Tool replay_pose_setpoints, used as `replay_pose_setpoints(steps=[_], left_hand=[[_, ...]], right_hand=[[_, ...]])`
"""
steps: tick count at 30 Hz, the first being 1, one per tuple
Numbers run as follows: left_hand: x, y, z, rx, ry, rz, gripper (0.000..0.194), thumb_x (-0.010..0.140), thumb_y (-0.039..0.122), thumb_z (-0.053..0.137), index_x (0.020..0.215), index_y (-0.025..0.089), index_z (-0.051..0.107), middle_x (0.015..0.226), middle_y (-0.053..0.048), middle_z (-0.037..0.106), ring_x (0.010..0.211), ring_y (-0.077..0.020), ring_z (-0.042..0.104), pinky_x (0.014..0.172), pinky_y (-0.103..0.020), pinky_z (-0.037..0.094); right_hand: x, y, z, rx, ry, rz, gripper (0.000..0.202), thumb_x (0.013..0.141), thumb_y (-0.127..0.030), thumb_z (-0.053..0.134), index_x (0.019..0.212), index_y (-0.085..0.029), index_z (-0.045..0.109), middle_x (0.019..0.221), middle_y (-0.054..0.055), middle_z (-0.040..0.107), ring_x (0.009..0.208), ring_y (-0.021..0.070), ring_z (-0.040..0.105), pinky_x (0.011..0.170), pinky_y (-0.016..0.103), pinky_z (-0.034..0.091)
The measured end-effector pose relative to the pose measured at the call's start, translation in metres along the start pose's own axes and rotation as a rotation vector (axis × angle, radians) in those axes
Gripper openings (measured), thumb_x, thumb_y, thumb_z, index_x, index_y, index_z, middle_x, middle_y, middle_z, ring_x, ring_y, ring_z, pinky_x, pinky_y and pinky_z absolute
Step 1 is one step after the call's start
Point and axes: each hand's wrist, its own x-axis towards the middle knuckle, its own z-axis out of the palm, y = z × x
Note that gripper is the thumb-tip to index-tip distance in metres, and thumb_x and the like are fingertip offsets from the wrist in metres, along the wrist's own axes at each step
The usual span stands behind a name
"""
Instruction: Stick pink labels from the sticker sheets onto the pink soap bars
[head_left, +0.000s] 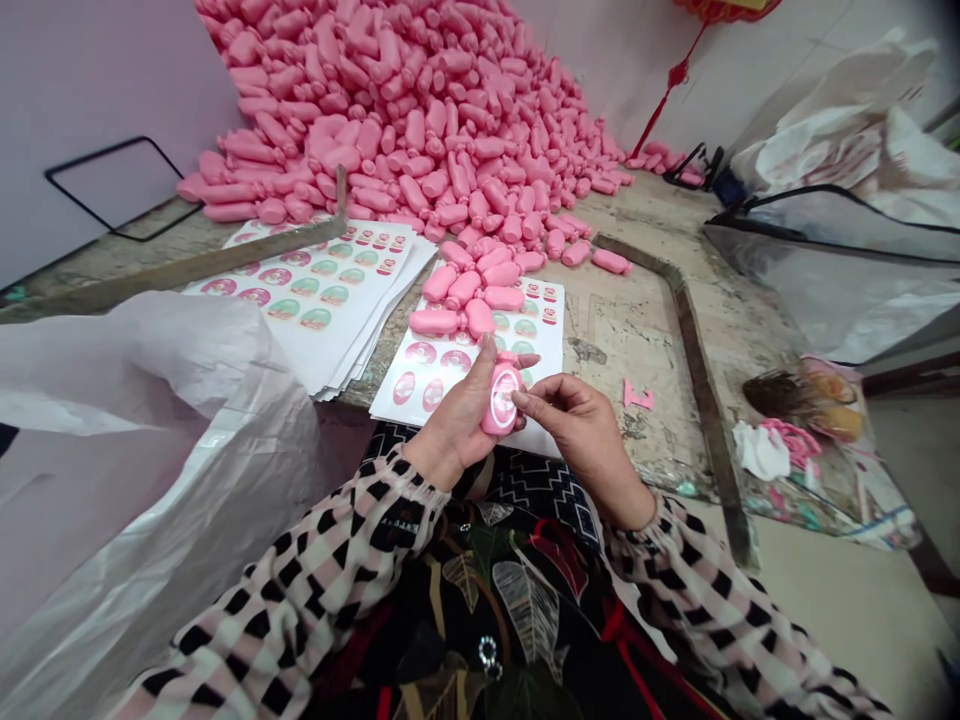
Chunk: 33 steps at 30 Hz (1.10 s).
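My left hand is wrapped round a small pink plastic bottle, its front turned up toward me. A white-rimmed oval sticker lies on the face of that bottle. From the right, my right hand brings thumb and forefinger pinched together to the sticker's right edge. Beneath both hands is a sticker sheet with pink and green labels. Several loose pink bottles rest on the sheet's upper part, just beyond my left hand.
A large heap of pink bottles covers the back of the table. Stacked sticker sheets lie left of centre. Wooden strips edge the work area. A white plastic bag hangs at left; a brush lies at right.
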Motion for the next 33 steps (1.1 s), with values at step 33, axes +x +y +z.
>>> replay_pose_setpoints(steps=[33], left_hand=[[-0.028, -0.037, 0.015, 0.858, -0.148, 0.071, 0.052, 0.088, 0.046, 0.036, 0.135, 0.025, 0.035, 0.057, 0.001, 0.052, 0.046, -0.0115, 0.049, 0.043, -0.022, 0.041]], right_hand=[[-0.037, 0.012, -0.038, 0.344, 0.167, 0.298, 0.022, 0.069, -0.037, 0.069, 0.079, -0.019, 0.06, 0.064, -0.003, 0.06, 0.052, 0.0087, 0.052, 0.051, 0.021, 0.042]])
